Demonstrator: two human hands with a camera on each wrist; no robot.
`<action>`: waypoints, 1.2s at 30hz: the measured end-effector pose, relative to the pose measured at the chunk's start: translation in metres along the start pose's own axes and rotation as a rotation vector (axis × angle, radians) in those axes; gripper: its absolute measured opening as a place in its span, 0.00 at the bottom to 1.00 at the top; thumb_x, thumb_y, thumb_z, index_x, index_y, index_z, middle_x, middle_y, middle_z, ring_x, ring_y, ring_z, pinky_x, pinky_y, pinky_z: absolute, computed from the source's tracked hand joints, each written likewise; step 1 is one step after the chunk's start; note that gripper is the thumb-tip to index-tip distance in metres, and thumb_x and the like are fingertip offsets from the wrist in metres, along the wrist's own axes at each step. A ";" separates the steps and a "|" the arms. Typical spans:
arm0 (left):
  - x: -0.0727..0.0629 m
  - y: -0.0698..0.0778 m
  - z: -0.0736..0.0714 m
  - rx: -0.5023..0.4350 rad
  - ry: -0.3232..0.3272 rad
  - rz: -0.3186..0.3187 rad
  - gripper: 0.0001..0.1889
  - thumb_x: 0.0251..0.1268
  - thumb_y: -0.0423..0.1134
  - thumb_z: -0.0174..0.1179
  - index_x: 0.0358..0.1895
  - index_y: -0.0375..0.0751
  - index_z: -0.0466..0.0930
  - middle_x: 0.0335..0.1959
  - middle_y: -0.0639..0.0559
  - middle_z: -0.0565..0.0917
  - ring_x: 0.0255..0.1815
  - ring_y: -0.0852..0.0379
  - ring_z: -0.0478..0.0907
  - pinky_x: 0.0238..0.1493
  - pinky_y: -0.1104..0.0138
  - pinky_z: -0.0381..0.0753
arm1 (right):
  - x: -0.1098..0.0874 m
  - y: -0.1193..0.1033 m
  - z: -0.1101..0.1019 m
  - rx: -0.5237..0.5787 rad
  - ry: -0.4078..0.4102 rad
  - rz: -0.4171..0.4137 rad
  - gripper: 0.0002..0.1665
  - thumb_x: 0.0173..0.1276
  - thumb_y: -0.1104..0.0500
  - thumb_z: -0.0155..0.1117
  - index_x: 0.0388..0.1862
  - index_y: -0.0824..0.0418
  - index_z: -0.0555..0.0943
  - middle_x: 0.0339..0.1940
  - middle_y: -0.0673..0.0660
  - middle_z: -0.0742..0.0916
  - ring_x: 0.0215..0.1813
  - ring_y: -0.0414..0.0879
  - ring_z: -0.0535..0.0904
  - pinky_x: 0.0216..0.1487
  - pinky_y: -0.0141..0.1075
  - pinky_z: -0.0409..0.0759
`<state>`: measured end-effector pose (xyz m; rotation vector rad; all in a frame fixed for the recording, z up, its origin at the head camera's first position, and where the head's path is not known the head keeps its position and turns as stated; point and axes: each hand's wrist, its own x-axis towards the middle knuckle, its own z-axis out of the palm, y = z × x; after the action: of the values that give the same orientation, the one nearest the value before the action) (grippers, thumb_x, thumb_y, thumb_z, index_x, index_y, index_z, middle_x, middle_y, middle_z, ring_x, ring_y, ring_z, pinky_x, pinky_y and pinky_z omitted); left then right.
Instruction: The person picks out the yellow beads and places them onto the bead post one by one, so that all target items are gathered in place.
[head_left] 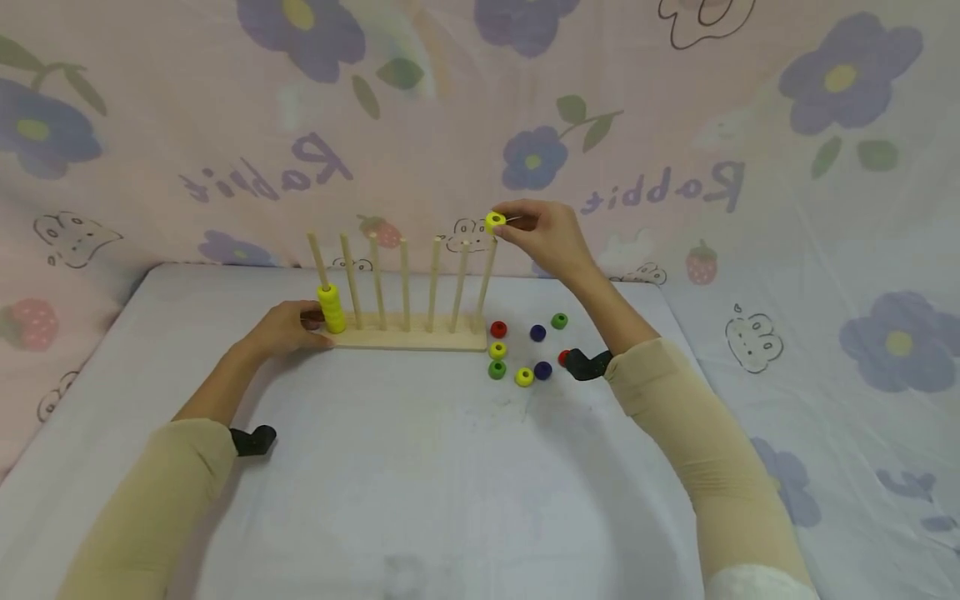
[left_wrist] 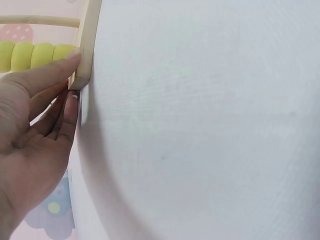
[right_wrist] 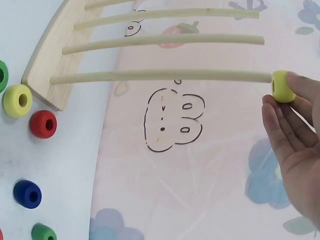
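A pale wooden peg rack [head_left: 408, 340] with a row of several upright pegs stands on the table. Yellow beads [head_left: 331, 308] are stacked on its leftmost peg. My left hand [head_left: 285, 329] grips the left end of the base, thumb on the board beside the lowest bead, as the left wrist view shows. High at the rack's right end, my right hand [head_left: 547, 237] pinches a yellow bead [right_wrist: 283, 86] between thumb and fingers. That bead is at the tip of the rightmost peg [right_wrist: 160, 76]; whether the tip has entered its hole I cannot tell.
Right of the rack lie loose beads: a red bead [head_left: 498, 329], a blue bead [head_left: 537, 333], a green bead [head_left: 559, 320] and several others. One more red bead [head_left: 564, 357] is partly hidden by a black wrist mount [head_left: 588, 365]. A patterned cloth [head_left: 450, 125] hangs behind the table.
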<state>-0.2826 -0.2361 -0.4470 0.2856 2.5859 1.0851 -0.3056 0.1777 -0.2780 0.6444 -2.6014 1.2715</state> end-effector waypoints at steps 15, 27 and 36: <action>0.002 -0.001 -0.002 0.030 -0.008 -0.007 0.42 0.56 0.39 0.74 0.69 0.22 0.63 0.65 0.27 0.72 0.65 0.34 0.71 0.69 0.46 0.67 | 0.024 -0.028 0.026 0.042 -0.094 -0.048 0.18 0.65 0.57 0.72 0.53 0.60 0.86 0.45 0.54 0.90 0.42 0.39 0.87 0.45 0.31 0.85; 0.002 0.001 -0.003 0.040 -0.008 0.006 0.40 0.57 0.37 0.73 0.69 0.22 0.63 0.64 0.27 0.72 0.64 0.34 0.71 0.69 0.46 0.67 | 0.038 -0.047 0.048 0.076 -0.155 -0.094 0.17 0.65 0.57 0.72 0.53 0.60 0.86 0.46 0.54 0.90 0.42 0.37 0.87 0.44 0.29 0.85; 0.000 0.001 -0.003 0.026 -0.018 -0.003 0.43 0.57 0.39 0.74 0.70 0.22 0.60 0.66 0.26 0.70 0.66 0.33 0.69 0.70 0.45 0.66 | 0.046 -0.062 0.065 0.061 -0.181 -0.119 0.17 0.65 0.59 0.72 0.52 0.61 0.86 0.45 0.54 0.90 0.44 0.37 0.86 0.46 0.27 0.83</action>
<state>-0.2840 -0.2374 -0.4449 0.2963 2.5848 1.0440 -0.3160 0.0794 -0.2586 0.9512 -2.6260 1.3163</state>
